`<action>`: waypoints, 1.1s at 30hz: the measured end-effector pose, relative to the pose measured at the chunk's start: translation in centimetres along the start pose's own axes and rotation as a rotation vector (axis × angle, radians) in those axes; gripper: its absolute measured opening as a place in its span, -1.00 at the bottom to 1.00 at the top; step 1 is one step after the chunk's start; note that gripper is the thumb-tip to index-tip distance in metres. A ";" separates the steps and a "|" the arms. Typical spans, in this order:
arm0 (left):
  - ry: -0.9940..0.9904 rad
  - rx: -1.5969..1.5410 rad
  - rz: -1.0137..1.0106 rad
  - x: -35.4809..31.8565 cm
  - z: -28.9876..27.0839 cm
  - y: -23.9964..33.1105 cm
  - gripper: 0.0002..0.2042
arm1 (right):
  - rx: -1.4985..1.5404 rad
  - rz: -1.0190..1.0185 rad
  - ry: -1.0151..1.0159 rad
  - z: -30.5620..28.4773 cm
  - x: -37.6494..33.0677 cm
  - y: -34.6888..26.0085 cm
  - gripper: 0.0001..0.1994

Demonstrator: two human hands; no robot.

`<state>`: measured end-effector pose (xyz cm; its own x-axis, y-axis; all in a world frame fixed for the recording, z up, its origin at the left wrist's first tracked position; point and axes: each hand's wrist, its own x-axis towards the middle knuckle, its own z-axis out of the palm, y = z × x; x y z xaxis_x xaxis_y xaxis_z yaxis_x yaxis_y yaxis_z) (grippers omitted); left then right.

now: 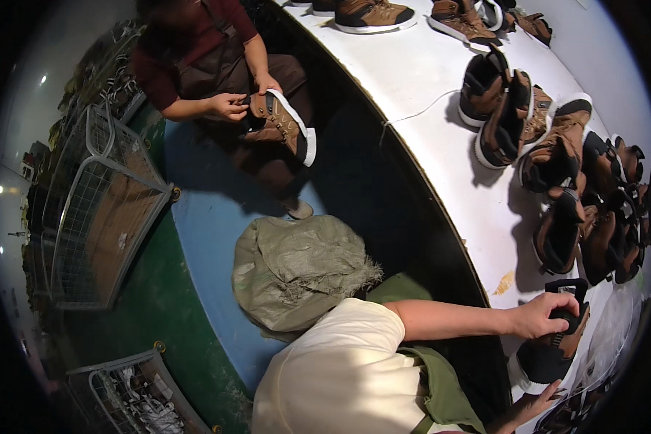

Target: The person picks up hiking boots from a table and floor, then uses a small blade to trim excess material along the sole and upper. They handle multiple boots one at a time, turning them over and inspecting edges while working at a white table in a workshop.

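Observation:
At the lower right, a brown and black boot (550,356) with a white sole stands on the white table. My left hand (545,315), at the end of my bare forearm, is closed on the boot's black tongue and collar, with thumb and fingers bent over it. Below the boot's dark toe is my right hand (534,406), partly in shadow. Its visible fingers are stretched out near the sole; I cannot tell whether they touch it. Clear plastic sheeting (611,336) lies beside the boot.
Many similar boots (553,155) crowd the white table (427,145). Across from me, a seated person (217,79) holds another boot (278,126). A stuffed olive sack (304,264) lies on the blue floor. Wire-mesh carts (108,224) stand at the left.

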<state>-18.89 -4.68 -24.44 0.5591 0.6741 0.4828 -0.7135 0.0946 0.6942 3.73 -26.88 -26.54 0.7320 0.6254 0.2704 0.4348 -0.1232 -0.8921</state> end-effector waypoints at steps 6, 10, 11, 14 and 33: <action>-0.003 0.072 0.074 -1.9 -1.9 0.6 -0.72 | -0.209 -0.136 -0.059 -0.7 -2.1 1.7 -0.50; -0.035 0.049 0.102 -3.5 -3.5 1.4 -0.73 | -0.277 -0.059 -0.034 1.5 -3.4 -0.1 -0.50; -0.038 0.058 0.119 -3.8 -3.9 1.5 -0.73 | -0.286 -0.050 -0.036 2.0 -3.5 -0.4 -0.51; -0.056 0.089 0.131 -4.7 -5.2 2.1 -0.73 | -0.307 -0.026 -0.039 3.0 -4.1 -0.9 -0.51; -0.050 0.147 0.234 -5.9 -9.3 2.8 -0.73 | -0.358 0.011 -0.084 6.3 -4.5 -2.3 -0.53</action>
<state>-28.08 -1.58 -30.25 0.4089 0.6280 0.6622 -0.7588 -0.1691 0.6289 -3.86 -24.59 -27.97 0.6984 0.6817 0.2180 0.5943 -0.3826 -0.7074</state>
